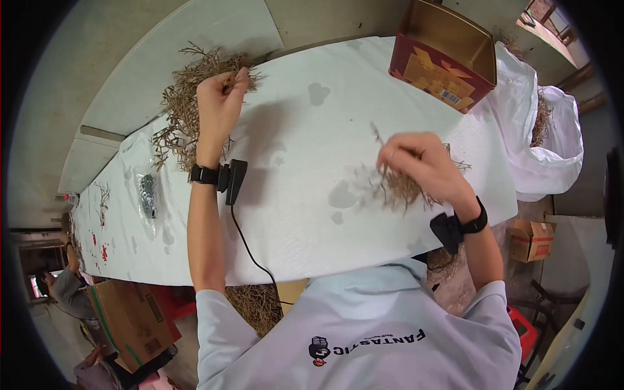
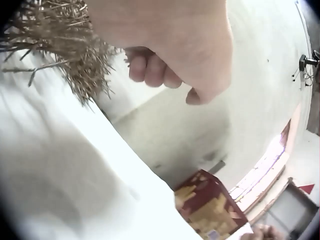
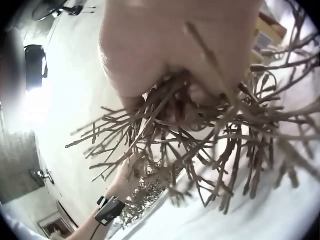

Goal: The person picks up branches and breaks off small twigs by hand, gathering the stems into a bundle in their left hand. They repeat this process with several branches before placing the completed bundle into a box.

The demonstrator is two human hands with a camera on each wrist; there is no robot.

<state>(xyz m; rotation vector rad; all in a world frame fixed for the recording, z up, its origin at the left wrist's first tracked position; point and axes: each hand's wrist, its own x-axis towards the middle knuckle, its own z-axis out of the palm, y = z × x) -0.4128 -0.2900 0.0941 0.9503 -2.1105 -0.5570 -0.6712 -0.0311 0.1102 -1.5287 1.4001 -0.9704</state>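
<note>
A heap of dried brown branching twigs (image 1: 179,107) lies at the left back of the white-covered table. My left hand (image 1: 219,104) is raised over its right side with fingers curled. In the left wrist view the curled fingers (image 2: 155,72) and thumb show beside the heap, with no twig seen sticking out between them; the palm is hidden. My right hand (image 1: 422,162) grips a bunch of dried twigs (image 1: 403,188) over the right side of the table. The right wrist view shows many thin stems of this bunch (image 3: 200,150) spreading out below the fingers.
A red and gold open tin box (image 1: 442,65) stands at the back right. Beside it is a white sack (image 1: 559,149) with more twigs. A clear plastic packet (image 1: 148,195) lies on the table's left. Another person (image 1: 71,292) is at far left, near a cardboard box (image 1: 133,318).
</note>
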